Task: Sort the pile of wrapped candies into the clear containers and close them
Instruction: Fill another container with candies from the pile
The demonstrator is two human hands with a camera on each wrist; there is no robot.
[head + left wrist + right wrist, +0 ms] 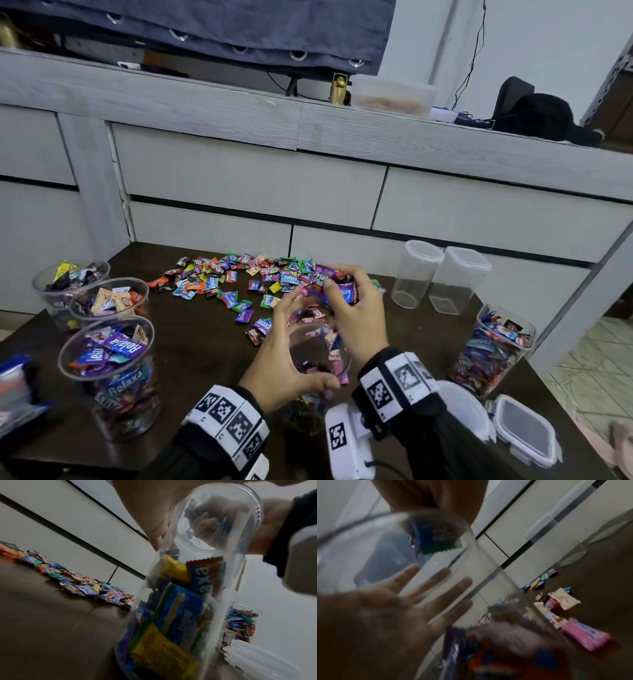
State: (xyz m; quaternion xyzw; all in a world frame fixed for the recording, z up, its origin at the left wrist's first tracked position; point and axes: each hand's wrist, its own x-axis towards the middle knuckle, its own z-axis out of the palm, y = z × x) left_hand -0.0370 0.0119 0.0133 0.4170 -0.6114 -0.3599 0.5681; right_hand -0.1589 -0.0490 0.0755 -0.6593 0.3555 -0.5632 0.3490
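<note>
the left hand point(277, 356) cups the near-left side of a clear container point(317, 370) standing at the near middle of the dark counter point(205, 342), thumb along the near rim, fingers spread and nearly straight against its wall. the right hand point(352, 308) hovers just over the container's far rim, fingers curled around a bunch of wrapped candies point(342, 284). the container is partly filled with wrappers. the loose pile of candies point(246, 277) lies spread across the far middle of the counter, just beyond the hands. three open, filled containers point(109, 370) stand in a row at the left edge. two empty lidded containers point(438, 277) stand at the far right, and another filled, open one point(493, 349) sits near the right edge. two loose lids point(513, 428) rest at the near right corner.
</note>
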